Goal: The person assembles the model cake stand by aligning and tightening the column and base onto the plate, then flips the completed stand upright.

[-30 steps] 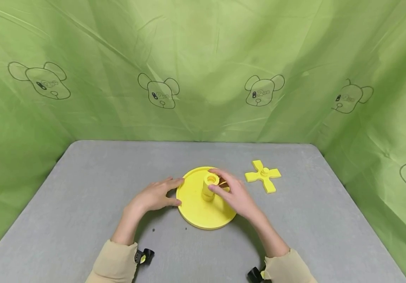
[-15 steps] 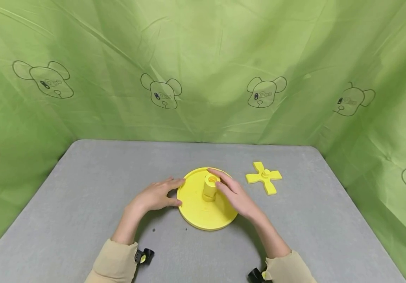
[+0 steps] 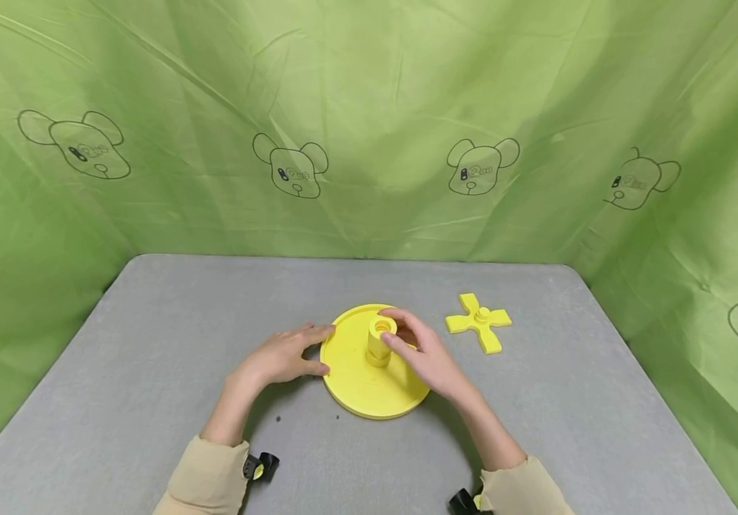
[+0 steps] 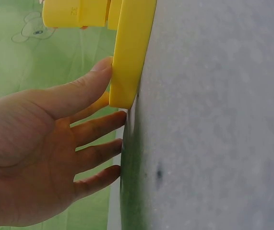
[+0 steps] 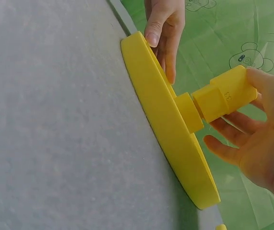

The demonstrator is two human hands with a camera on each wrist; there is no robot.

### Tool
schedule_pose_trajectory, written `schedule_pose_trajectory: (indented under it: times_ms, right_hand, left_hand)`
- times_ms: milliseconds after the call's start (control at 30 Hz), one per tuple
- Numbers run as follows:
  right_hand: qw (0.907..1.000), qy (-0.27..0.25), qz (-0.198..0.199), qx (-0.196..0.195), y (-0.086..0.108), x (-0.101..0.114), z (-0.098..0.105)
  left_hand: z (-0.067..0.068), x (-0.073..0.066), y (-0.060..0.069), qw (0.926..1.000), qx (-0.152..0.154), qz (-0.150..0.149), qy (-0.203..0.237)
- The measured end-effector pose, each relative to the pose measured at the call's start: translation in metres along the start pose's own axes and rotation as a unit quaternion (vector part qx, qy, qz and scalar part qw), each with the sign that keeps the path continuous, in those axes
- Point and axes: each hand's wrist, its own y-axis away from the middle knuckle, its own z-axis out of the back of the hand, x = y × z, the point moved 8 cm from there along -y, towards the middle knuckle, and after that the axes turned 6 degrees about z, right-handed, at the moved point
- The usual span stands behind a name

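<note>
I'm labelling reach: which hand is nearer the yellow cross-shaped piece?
Right. In the head view, the right hand grips the post, below and left of the cross-shaped piece; the left hand is farther off, touching the left edge of the disc.

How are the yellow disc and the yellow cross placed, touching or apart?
Apart: the head view shows grey table between the yellow disc and the yellow cross.

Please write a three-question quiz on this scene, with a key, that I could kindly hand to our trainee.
1. True or false: the yellow cross lies on the table, apart from the round disc.
2. What does the right hand grip? A, the cross; B, the yellow post; C, the disc's rim.
3. Where does the left hand touch the disc?

Key: 1, true; 2, B; 3, at its rim.
</note>
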Motion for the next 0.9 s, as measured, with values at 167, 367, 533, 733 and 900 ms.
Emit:
schedule_pose_trajectory:
  times_ms: [167,367,533,733,900]
  right_hand:
    - [0.9999,0.008,0.003,-0.007,0.0,-0.0005,-0.0008]
    - [0.9991,0.019,0.019,0.034,0.002,0.0025,-0.0057]
    - [0.9986,0.023,-0.003,0.048,0.003,-0.0011,-0.007]
    - [0.999,0.009,0.003,0.043,0.0022,-0.0014,-0.0074]
    - [0.9995,0.024,0.009,0.02,0.0012,-0.001,-0.0045]
  left_hand:
    - [0.0003,0.0014,0.0003,1.0,-0.001,0.002,0.0]
    - [0.0005,0.002,-0.0004,1.0,0.001,0.008,-0.001]
    - [0.0004,0.0014,-0.0004,1.0,0.001,0.007,0.001]
    - [0.0005,0.001,-0.0001,1.0,0.0,0.005,0.0]
    - [0.0004,0.0005,0.0001,1.0,0.0,0.004,-0.003]
